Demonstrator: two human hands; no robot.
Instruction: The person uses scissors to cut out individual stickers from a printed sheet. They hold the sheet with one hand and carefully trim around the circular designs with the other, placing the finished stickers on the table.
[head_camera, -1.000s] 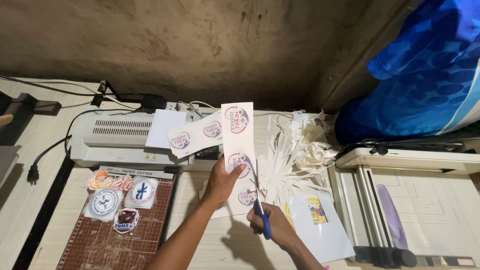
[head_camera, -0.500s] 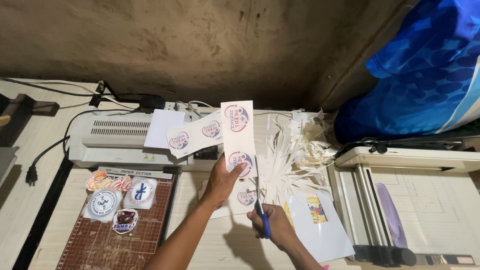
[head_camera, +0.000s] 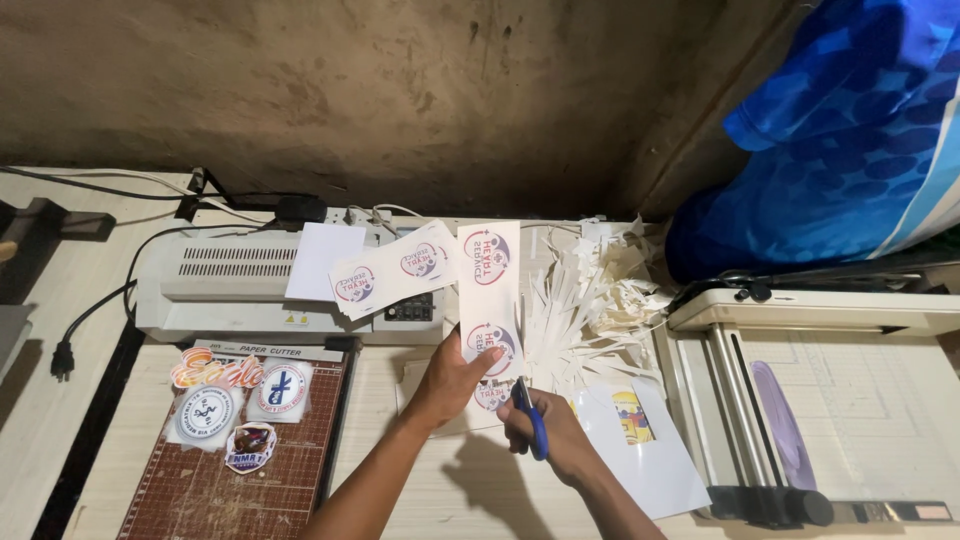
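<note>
My left hand (head_camera: 450, 382) holds up a tall white strip of paper (head_camera: 489, 290) printed with round red-and-blue logos, gripping it near its lower end. My right hand (head_camera: 556, 438) grips blue-handled scissors (head_camera: 530, 418), their blades at the strip's lower right edge beside the bottom logo. Both hands hover over the pale table, in front of a heap of white paper offcuts (head_camera: 590, 300).
A grey laminator (head_camera: 220, 285) with printed sheets (head_camera: 395, 268) on it stands at the back left. A brown cutting mat (head_camera: 230, 480) carries several cut stickers. A large paper trimmer (head_camera: 830, 400) fills the right side; blue cloth (head_camera: 850, 140) hangs above it. Cables run left.
The strip and both hands stay nearly in place; the scissors have shifted only slightly along the strip's lower right edge.
</note>
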